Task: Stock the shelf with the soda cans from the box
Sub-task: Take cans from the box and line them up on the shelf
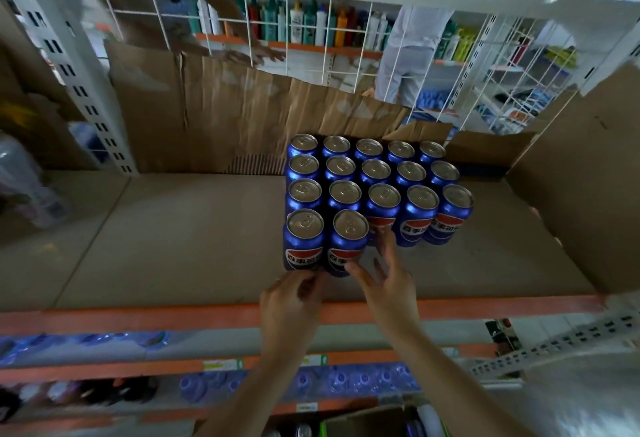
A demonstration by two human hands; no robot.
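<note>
Several blue soda cans (377,187) stand upright in tidy rows on the cardboard-lined shelf (173,246). Two more cans form a front row: the left one (304,239) and the right one (348,242). My left hand (294,301) is just below the left front can, fingers curled, fingertips at its base. My right hand (384,277) has its fingers spread, touching the base of the right front can and the can behind it. Neither hand grips a can. The box (367,419) with cans inside shows at the bottom edge.
The shelf has an orange front edge (138,319) and a torn cardboard backing (207,107). A cardboard flap (581,194) stands at the right. Lower shelves hold water bottles (346,381). Behind the wire grid, a person (412,52) stands in another aisle.
</note>
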